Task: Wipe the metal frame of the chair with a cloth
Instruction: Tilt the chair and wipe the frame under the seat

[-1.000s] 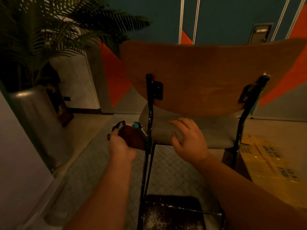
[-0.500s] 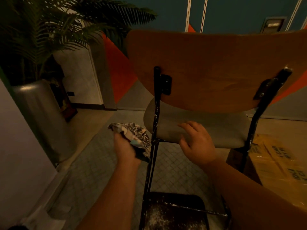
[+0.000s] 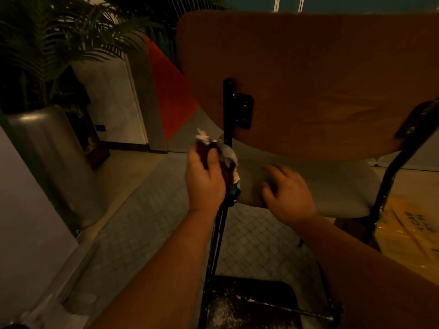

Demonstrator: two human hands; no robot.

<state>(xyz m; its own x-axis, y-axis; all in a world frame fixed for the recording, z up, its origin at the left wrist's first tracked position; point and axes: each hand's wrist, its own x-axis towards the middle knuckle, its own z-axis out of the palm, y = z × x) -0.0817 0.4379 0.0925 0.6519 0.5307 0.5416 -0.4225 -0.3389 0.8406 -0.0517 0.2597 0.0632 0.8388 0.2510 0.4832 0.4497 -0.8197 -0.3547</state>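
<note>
A crumpled, patterned cloth (image 3: 225, 160), gripped in the left hand (image 3: 205, 181), presses against the black, paint-flecked metal frame (image 3: 228, 110) of a wooden-backed chair (image 3: 308, 86), its upright post rising above the grip and descending below it.

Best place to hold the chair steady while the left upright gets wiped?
Probably the rear edge of the seat, from behind and above, where the right hand rests. It is broad and beside the left upright, which stays free for the cloth.
</note>
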